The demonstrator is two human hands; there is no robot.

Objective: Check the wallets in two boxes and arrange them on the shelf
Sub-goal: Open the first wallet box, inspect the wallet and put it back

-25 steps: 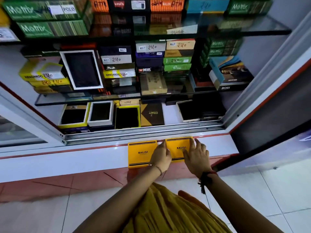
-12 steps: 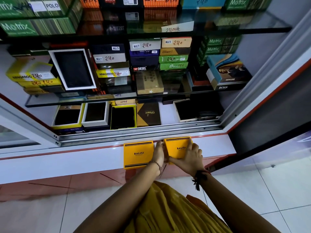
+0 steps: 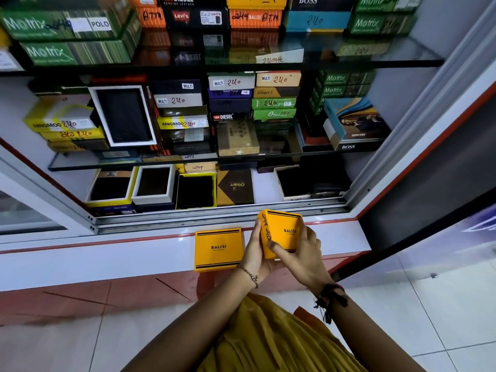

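Two yellow BALISI wallet boxes are in front of the shelf cabinet. One box (image 3: 218,249) lies flat and closed on the white ledge (image 3: 107,260). The other box (image 3: 283,232) is lifted off the ledge and tilted, its left side showing handwritten red numbers. My left hand (image 3: 256,256) grips its left side from below. My right hand (image 3: 300,253) holds its right side, thumb across the front edge. The box lid is on; no wallet inside shows.
The open cabinet has glass shelves (image 3: 188,161) packed with stacked wallet boxes. The bottom shelf holds several open boxes with dark wallets (image 3: 196,190) and an Orbit box (image 3: 235,187). A sliding door track (image 3: 214,214) runs behind the ledge. White floor tiles lie below right.
The right-hand yellow box has been lifted off the ledge and tilted up in both hands. The other box has stayed put. The camera has come closer.
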